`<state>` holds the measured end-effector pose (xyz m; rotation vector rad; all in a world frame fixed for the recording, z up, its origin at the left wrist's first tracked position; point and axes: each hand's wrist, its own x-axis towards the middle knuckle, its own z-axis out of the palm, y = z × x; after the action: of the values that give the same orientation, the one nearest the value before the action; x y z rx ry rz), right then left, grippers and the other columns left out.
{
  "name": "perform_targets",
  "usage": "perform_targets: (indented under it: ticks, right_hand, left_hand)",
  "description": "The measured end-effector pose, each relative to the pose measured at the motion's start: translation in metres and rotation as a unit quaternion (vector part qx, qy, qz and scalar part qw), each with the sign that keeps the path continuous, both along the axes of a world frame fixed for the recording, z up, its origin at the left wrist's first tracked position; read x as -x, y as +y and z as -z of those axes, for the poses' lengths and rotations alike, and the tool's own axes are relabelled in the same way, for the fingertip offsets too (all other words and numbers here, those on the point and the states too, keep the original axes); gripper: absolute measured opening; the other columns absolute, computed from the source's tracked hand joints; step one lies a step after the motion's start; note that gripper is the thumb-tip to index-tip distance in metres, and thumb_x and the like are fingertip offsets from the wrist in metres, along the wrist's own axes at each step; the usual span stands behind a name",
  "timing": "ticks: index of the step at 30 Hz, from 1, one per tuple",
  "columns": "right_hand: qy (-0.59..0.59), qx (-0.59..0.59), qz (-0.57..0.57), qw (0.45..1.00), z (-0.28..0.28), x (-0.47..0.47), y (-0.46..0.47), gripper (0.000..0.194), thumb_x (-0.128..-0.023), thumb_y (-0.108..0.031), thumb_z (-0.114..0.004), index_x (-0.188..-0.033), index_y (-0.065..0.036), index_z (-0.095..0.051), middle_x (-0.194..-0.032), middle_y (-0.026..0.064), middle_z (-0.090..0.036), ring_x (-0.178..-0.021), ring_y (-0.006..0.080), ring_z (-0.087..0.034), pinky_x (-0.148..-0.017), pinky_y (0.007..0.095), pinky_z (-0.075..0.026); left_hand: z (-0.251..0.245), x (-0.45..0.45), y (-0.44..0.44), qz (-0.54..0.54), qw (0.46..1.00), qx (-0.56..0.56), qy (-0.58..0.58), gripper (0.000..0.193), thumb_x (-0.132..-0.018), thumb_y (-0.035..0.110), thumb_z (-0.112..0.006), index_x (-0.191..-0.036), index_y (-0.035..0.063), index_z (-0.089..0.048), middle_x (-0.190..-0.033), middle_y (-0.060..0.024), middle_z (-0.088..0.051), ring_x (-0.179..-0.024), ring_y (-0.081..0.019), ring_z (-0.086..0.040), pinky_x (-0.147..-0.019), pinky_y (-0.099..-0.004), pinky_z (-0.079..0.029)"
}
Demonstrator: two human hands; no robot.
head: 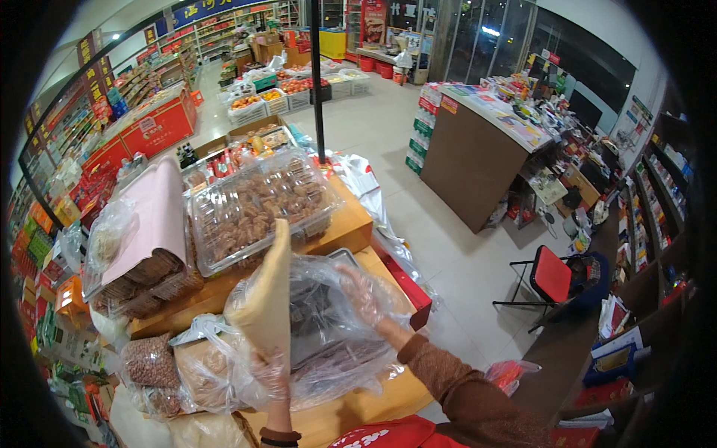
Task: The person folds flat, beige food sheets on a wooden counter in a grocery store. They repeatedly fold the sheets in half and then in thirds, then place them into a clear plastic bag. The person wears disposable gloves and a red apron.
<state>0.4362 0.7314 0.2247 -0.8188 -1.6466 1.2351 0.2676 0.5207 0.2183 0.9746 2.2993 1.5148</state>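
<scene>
My left hand (271,372), in a clear plastic glove, holds the lower part of a pale yellow flat sheet (269,302). The sheet stands nearly upright with its narrow tip upward; what it is made of I cannot tell. To its right a clear plastic bag (330,347) lies spread over a tray (343,256), with dark contents showing through the film. My right hand (358,294), also gloved, is at the bag's far right side, fingers stretched out. Whether it presses the film is unclear. Beside my left hand lies a bagged tan block (204,367).
Behind stands a clear plastic box (263,207) of brown pieces on a wooden step (350,215). Left are a pink-covered box (151,224) and a bag of reddish-brown beans or nuts (148,361). A black post (316,84) rises behind. A folding chair (552,274) stands right.
</scene>
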Motion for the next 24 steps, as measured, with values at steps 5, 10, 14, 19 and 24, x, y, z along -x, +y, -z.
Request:
perform_targets:
  ticks: [5, 10, 14, 19, 24]
  right_hand:
    - [0.283, 0.359, -0.142, 0.878, 0.000, -0.020, -0.056, 0.053, -0.101, -0.033, -0.051, -0.144, -0.005, -0.042, -0.144, 0.0138, -0.047, -0.131, 0.0235, -0.047, -0.108, 0.0379, -0.039]
    - [0.258, 0.432, -0.123, 0.856, 0.022, -0.058, -0.070, 0.054, -0.101, -0.035, -0.048, -0.145, -0.004, -0.042, -0.146, 0.0150, -0.045, -0.134, 0.0253, -0.044, -0.112, 0.0386, -0.033]
    - [0.249, 0.447, -0.113, 0.852, 0.024, -0.075, -0.075, 0.055, -0.102, -0.036, -0.046, -0.145, -0.003, -0.041, -0.148, 0.0159, -0.043, -0.137, 0.0268, -0.041, -0.115, 0.0392, -0.028]
    - [0.194, 0.407, -0.141, 0.881, 0.004, -0.062, -0.060, 0.057, -0.103, -0.038, -0.044, -0.146, -0.002, -0.040, -0.150, 0.0171, -0.041, -0.140, 0.0287, -0.038, -0.119, 0.0400, -0.022]
    - [-0.197, -0.198, -0.122, 0.952, -0.001, 0.003, -0.061, 0.056, -0.095, -0.018, -0.053, -0.147, -0.003, -0.039, -0.149, 0.0233, -0.039, -0.140, 0.0375, -0.035, -0.116, 0.0440, -0.029]
  left_hand:
    - [0.010, -0.061, 0.032, 0.301, 0.920, -0.089, 0.234, 0.040, -0.082, 0.004, -0.064, -0.122, 0.0017, -0.062, -0.117, -0.0189, -0.067, -0.110, -0.0343, -0.065, -0.092, -0.0382, -0.054]
    - [0.084, -0.071, 0.033, 0.473, 0.819, -0.065, 0.317, 0.054, -0.080, 0.012, -0.070, -0.132, 0.0075, -0.056, -0.130, -0.0175, -0.060, -0.119, -0.0349, -0.059, -0.098, -0.0453, -0.050]
    - [0.037, -0.076, 0.043, 0.510, 0.835, -0.022, 0.207, 0.071, -0.078, 0.024, -0.077, -0.141, 0.0058, -0.049, -0.145, -0.0199, -0.047, -0.135, -0.0350, -0.045, -0.111, -0.0442, -0.039]
    - [0.015, -0.063, 0.051, 0.483, 0.800, -0.051, -0.351, 0.097, -0.075, 0.025, -0.083, -0.152, 0.0029, -0.028, -0.157, -0.0144, -0.031, -0.143, -0.0279, -0.033, -0.117, -0.0377, -0.029]
    - [-0.041, -0.044, 0.039, 0.294, 0.681, -0.054, -0.668, 0.057, -0.101, 0.024, -0.056, -0.148, 0.0036, -0.033, -0.147, -0.0080, -0.043, -0.129, -0.0211, -0.049, -0.106, -0.0383, -0.046]
